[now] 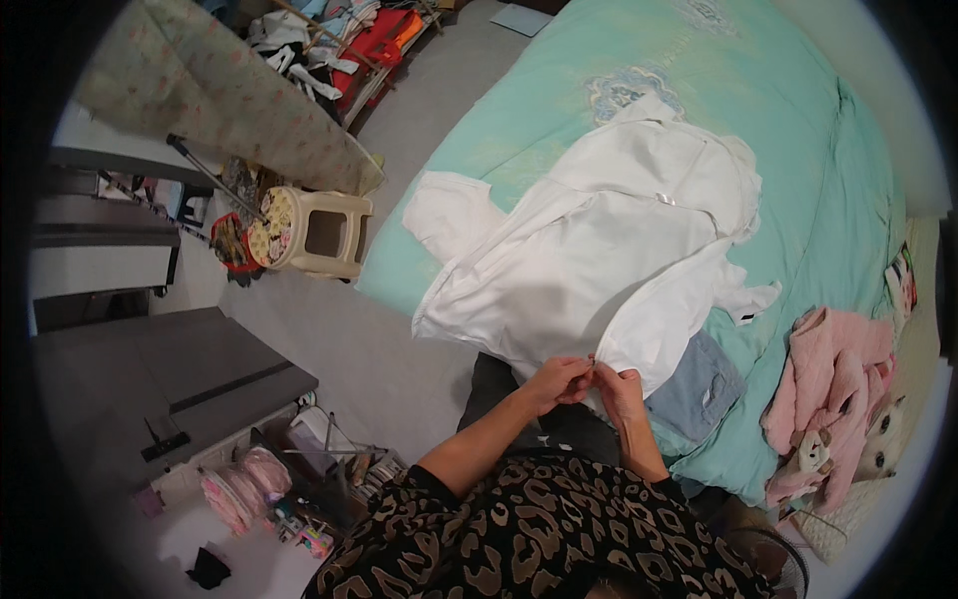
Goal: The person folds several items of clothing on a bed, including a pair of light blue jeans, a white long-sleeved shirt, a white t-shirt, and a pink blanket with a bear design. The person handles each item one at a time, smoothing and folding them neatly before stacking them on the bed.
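A white long-sleeved garment [576,254], which looks like a jacket, lies spread over a mint-green quilt [524,120] on the bed. Its front edges curve down toward me, and one sleeve is stretched out to the left. My left hand [557,384] pinches the garment near its lower edge. Right beside it, my right hand [621,388] grips the corner of the right front panel, with the fingertips of both hands nearly touching. What exactly is between the fingertips is too small to tell.
Folded blue-grey cloth [696,385] lies right of my hands, with a pink fleecy garment [831,397] farther right. On the floor to the left stands a cream plastic stool [318,232]. Clothes fill a rack [367,67] at the top left, near a floral fabric sheet [217,90].
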{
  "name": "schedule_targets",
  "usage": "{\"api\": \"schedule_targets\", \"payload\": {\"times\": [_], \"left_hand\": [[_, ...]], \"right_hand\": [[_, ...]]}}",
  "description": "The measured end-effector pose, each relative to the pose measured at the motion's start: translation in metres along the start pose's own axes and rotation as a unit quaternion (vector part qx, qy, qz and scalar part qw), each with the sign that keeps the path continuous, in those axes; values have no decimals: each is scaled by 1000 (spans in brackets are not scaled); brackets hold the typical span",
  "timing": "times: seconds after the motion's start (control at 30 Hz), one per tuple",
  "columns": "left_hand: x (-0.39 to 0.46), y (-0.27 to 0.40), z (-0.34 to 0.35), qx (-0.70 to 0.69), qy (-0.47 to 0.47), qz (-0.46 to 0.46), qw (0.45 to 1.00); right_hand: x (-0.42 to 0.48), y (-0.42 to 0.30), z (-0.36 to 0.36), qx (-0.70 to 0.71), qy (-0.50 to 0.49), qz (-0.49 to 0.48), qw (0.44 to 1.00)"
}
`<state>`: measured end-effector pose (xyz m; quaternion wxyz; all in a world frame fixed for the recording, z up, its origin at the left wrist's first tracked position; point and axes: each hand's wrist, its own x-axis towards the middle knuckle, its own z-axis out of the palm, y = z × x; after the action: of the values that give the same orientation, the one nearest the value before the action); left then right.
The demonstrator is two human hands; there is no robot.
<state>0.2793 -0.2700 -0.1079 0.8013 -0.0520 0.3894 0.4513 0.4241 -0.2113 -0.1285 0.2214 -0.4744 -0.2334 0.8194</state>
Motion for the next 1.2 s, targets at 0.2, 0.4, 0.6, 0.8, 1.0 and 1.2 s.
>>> {"api": "schedule_targets", "payload": {"times": [0.2,0.4,0.6,0.8,1.0,1.2], "left_hand": [[-19,-11,-103,171,156,59,971],[-45,-39,-303,-223,537,169,796],[-38,-2,-325,-456,414,143,775],[-30,-14,-348,-543,387,172,725],[-97,26,-207,-446,221,292,817],[-107,66,-61,-304,71,359,879]], "right_hand": [[5,13,19,-19,50,56,997],[-2,11,27,-44,70,75,994],[-15,8,18,-62,87,93,990],[-24,-1,14,-25,74,74,994],[-30,-19,44,129,-79,-19,988],[-38,-38,90,241,-130,-68,959]]}}
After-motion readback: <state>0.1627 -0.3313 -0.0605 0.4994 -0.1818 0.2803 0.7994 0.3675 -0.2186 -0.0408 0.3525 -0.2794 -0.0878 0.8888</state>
